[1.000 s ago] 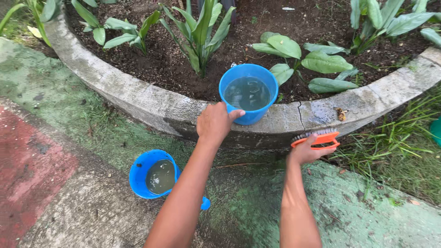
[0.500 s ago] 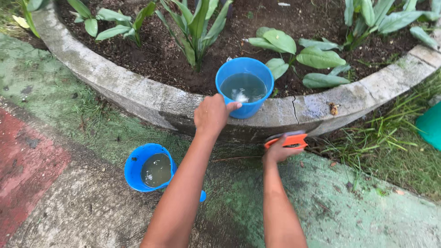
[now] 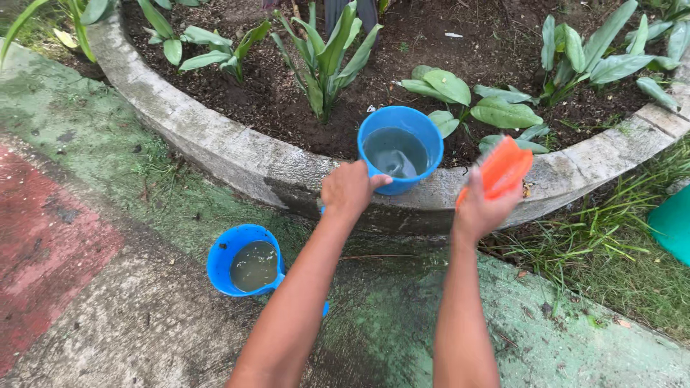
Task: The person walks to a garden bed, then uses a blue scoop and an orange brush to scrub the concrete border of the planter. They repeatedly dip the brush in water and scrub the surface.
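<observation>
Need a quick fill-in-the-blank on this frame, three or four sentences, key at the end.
1. The left hand grips a blue container that sits on the concrete ____ of the planter.
2. The right hand holds a brush whose colour is ____.
3. A second blue scoop on the ground holds murky ____.
4. The plants in the bed have leaves coloured ____.

Missing words: rim; orange; water; green

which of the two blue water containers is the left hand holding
The blue container up on the concrete planter rim, gripped by the left hand; the other sits untouched on the ground.
</observation>
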